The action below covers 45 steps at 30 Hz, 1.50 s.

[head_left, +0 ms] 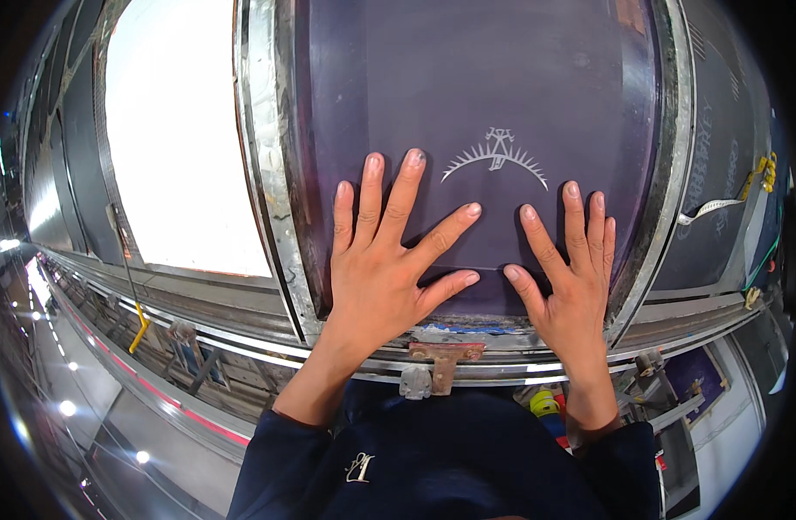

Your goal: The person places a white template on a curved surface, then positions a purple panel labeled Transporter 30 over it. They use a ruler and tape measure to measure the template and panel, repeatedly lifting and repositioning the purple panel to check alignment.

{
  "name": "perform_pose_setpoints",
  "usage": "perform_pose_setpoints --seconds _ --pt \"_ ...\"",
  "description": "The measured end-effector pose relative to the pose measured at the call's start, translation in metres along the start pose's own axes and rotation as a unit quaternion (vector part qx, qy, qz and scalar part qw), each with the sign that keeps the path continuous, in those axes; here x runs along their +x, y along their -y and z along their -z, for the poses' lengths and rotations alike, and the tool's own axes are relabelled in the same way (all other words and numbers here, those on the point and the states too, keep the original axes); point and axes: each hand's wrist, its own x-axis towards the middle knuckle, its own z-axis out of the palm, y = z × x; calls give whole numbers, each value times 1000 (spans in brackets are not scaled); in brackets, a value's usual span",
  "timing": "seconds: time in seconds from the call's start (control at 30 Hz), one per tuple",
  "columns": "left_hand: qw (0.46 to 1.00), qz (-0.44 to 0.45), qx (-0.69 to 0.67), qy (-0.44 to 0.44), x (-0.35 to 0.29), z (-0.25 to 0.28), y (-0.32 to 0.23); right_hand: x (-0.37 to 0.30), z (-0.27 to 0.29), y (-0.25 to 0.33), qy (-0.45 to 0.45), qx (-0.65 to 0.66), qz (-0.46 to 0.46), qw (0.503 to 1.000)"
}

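Both of my palms lie flat on a dark purple mesh screen (pixel 398 78) held in a metal frame (pixel 272 113). My left hand (pixel 381 260) rests on its left part with the fingers spread. Over on the lower right of the mesh, my right hand (pixel 571 286) is also spread, its thumb pointing toward my left thumb. Neither hand holds anything. Above and between them, a pale design (pixel 497 156) shows in the mesh: a spiky arc with a small figure on top. Below the frame's near edge sits a rusty metal clamp (pixel 446 354).
Left of the frame lies a bright white panel (pixel 177 130). A yellow hooked handle (pixel 139 328) hangs near the rail (pixel 242 342). At right are a dark board (pixel 727 165) with faint writing, a white strap (pixel 711 209) and a yellow coiled cord (pixel 768 172).
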Motion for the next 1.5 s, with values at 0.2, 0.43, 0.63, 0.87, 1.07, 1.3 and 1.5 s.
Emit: perform_pose_setpoints --seconds 0.2,0.43,0.63,0.87,1.07,1.3,1.5 --pt "1000 -2 -13 -2 0 0 1 0 -2 -2 -2 -17 15 1000" --pt "1000 6 -20 3 0 2 3 0 -1 -1 7 -1 4 1000" --pt "1000 -3 5 9 0 1 1 0 -1 -1 4 12 0 1000" --pt "999 -11 29 6 1 -2 0 0 0 -1 -3 29 -9 1000" --pt "999 -15 37 6 0 -3 1 1 2 -1 -4 34 -6 999" --pt "999 -17 31 1 0 -3 0 1 2 -2 4 37 -5 999" --pt "1000 -12 22 2 1 -2 1 2 1 -2 8 34 0 999"
